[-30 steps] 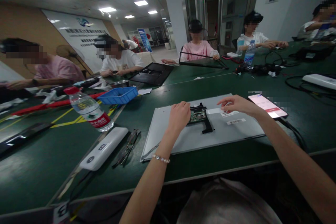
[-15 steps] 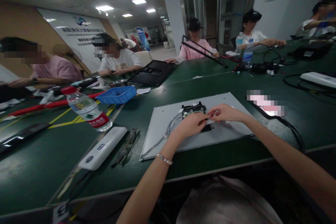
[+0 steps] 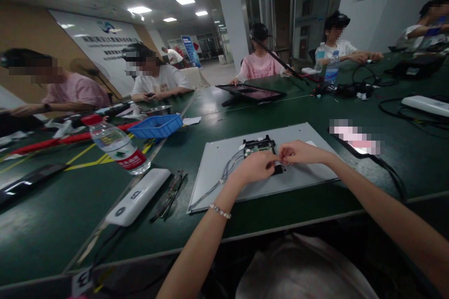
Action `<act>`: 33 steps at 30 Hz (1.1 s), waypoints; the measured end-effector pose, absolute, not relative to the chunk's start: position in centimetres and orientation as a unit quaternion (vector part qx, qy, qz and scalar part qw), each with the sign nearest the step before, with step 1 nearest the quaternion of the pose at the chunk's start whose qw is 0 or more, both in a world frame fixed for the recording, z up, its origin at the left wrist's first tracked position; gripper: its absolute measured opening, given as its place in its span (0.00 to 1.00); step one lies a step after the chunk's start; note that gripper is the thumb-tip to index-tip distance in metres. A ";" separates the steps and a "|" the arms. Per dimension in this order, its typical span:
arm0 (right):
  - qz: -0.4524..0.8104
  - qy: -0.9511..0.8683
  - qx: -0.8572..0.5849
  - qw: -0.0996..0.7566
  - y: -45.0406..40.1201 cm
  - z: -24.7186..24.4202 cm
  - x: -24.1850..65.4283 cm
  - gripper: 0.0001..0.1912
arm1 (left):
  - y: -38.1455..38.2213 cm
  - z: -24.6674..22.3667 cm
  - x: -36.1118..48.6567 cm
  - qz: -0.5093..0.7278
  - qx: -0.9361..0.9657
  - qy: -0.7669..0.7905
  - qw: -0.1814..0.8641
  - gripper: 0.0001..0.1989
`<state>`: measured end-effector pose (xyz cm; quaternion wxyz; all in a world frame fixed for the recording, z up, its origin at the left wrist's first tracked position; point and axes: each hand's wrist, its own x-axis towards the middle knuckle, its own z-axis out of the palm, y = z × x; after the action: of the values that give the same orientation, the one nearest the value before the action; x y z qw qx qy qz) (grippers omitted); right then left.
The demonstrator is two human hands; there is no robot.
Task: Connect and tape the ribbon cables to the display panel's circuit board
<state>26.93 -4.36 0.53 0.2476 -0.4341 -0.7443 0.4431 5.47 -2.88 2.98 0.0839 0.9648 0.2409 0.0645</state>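
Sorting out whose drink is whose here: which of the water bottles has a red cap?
The red-labelled bottle beside the blue tray. The front bottle and rear bottle, together across the table, have blue labels.

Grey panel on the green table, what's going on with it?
The wearer's left hand and right hand meet over the grey panel, beside a small circuit board; whatever their fingertips may hold is too small to tell. Grey cables run across the panel's left part. Across the table, a person in pink has a hand at a dark, flat frame.
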 end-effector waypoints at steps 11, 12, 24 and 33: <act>0.356 -0.745 -0.516 0.229 -3.4 0.4 28.8 0.15 | -2.7 3.2 5.2 0.064 0.952 0.260 0.149 0.23; 0.338 -0.745 -0.523 0.239 -3.4 0.4 28.8 0.16 | -2.7 3.2 5.2 0.065 0.950 0.264 0.152 0.23; 0.412 -0.739 -0.483 0.226 -4.0 1.2 28.3 0.15 | -1.8 3.8 4.5 0.133 0.925 0.348 0.077 0.19; 0.230 -0.680 -0.633 0.289 -2.3 0.0 32.5 0.14 | 1.4 2.9 1.3 0.165 0.781 0.598 -0.069 0.15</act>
<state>32.53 -2.34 0.00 0.2890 -0.6333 -0.6802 0.2295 1.31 1.38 2.94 -0.0694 0.7808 0.5984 0.1653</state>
